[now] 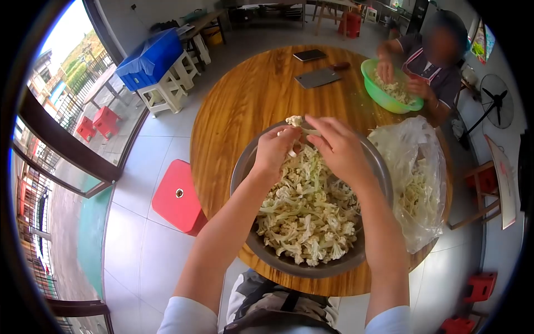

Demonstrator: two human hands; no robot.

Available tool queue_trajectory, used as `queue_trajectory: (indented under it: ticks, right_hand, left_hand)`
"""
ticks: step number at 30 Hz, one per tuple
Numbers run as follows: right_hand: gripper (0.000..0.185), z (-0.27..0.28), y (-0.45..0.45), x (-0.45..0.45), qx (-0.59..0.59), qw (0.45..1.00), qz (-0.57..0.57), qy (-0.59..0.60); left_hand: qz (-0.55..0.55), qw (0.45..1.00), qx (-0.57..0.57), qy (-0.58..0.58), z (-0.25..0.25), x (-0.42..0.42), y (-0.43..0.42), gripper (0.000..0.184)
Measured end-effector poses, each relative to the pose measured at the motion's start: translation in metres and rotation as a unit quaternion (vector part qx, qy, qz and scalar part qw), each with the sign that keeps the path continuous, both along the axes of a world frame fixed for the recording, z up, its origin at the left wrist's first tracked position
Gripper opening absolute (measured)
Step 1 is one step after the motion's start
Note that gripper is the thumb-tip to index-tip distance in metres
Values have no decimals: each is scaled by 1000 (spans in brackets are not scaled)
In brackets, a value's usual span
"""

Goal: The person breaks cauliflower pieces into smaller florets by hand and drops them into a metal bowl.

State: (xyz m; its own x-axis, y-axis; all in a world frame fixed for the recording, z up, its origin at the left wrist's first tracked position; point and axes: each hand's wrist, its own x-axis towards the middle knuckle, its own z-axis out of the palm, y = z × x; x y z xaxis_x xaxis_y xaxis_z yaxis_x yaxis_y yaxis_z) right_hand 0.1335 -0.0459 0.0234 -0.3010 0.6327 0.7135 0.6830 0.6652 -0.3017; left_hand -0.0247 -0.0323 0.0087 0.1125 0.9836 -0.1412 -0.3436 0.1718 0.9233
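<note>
Above a wide metal basin [240, 240], my left hand [274, 151] pinches a small cauliflower floret [295, 120] whose pale stalk points right. My right hand [340, 149] is close beside it, thumb and fingers apart around the stalk's end; whether they touch it is hard to make out. Torn cauliflower pieces [311, 217], white and pale green, heap up in the basin below both hands. Parts of the left fingers are hidden behind the hand.
The basin stands on a round wooden table [233, 106]. To its right lies a clear plastic bag [414, 139] with more cauliflower. A cleaver [318, 78] and a phone [309, 55] lie farther back. Across, a person works over a green bowl [397, 106]. A red stool [177, 197] stands left.
</note>
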Motion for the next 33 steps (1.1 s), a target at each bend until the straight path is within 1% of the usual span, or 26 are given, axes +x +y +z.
queue_trajectory:
  ticks: [1, 4, 5, 8, 11, 13, 15, 16, 18, 19, 21, 22, 23, 24, 25, 27, 28, 29, 31, 32, 33]
  right_hand:
    - [56, 3, 4, -1, 99, 995, -23, -24]
    - [68, 18, -11, -4, 39, 980, -94, 169]
    - [71, 20, -10, -1, 120, 970, -117, 175]
    - [70, 22, -11, 2, 137, 952, -144, 231]
    - [57, 22, -12, 2, 132, 966, -130, 180]
    - [45, 20, -10, 2, 138, 977, -114, 119]
    - [29, 13, -4, 2, 155, 984, -84, 34]
    - [24, 12, -2, 0, 140, 987, -79, 19]
    - [15, 9, -3, -4, 111, 991, -73, -20]
    - [15, 5, -3, -8, 81, 995, -59, -7]
    - [15, 0, -2, -6, 21, 999, -46, 8]
    - [15, 2, -4, -2, -46, 998, -34, 38]
    - [15, 4, -7, -3, -114, 991, -23, 72]
    - [15, 8, -11, -7, -183, 977, -8, 112]
    - [14, 18, -16, -10, -168, 980, -3, 109]
    - [14, 13, -12, -7, -244, 961, 18, 131]
    - [14, 13, -11, -4, -280, 950, 26, 139]
    - [15, 15, -11, -1, -284, 952, 18, 116]
    - [14, 21, -15, 0, -297, 949, 0, 107]
    - [13, 21, -16, -2, -305, 947, -5, 106]
    - [12, 19, -16, -2, -267, 961, -17, 71]
  left_hand:
    - [1, 1000, -9, -12, 1, 1, -2, 14]
    - [1, 999, -30, -17, 1, 5, 1, 15]
    - [-1, 999, -38, -22, -1, 5, 2, 14]
    - [-7, 999, -52, -3, -1, 3, 1, 14]
    - [-9, 998, -58, 6, 4, 4, -1, 14]
    - [-8, 998, -65, -11, 1, 3, 0, 14]
    - [-5, 999, -30, 23, 7, 4, -5, 14]
    - [3, 999, -12, 41, 11, 3, -6, 15]
    - [-7, 1000, 5, 6, 6, 2, -4, 15]
    - [-11, 998, -19, -51, 2, 1, -2, 15]
    - [2, 999, 1, -41, 3, 0, -2, 15]
    - [1, 999, 7, -38, 4, 4, -3, 15]
    - [-13, 999, 37, -12, -2, 3, 1, 18]
    - [-22, 998, 56, -7, -3, 4, 1, 18]
    - [-28, 997, 73, 1, -5, 5, 0, 18]
    - [-25, 995, 97, 13, -9, 6, 0, 19]
    - [-20, 993, 101, 55, -10, 4, -1, 19]
    - [-19, 990, 106, 93, -9, 6, -2, 19]
    - [-19, 981, 111, 160, 2, 8, -8, 20]
    - [-17, 977, 121, 176, 4, 9, -9, 21]
    - [-13, 972, 131, 193, 5, 9, -10, 22]
